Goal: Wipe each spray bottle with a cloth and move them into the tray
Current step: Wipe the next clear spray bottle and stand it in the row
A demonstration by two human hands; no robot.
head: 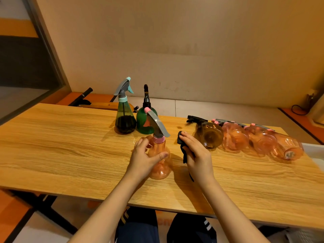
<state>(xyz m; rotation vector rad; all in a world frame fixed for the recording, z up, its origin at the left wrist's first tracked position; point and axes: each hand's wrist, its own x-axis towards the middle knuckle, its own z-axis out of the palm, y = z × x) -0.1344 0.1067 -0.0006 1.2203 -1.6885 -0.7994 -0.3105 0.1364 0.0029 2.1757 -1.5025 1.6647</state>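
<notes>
My left hand (146,157) grips a pink spray bottle (160,165) that stands upright on the wooden table (70,149), its grey trigger head pointing up and away. My right hand (196,155) holds a dark cloth (182,142) just to the right of that bottle, apart from it. Behind them stand a teal-capped green bottle (124,116) and a round green bottle (142,120). To the right lie an amber bottle (209,134) and three pink bottles (235,137) on their sides. A white tray edge (313,151) shows at the far right.
The table's near edge runs just in front of my knees. A wall stands close behind the table. A black bar and a wooden frame sit behind the table's far left edge. A cable lies on the floor at the far right.
</notes>
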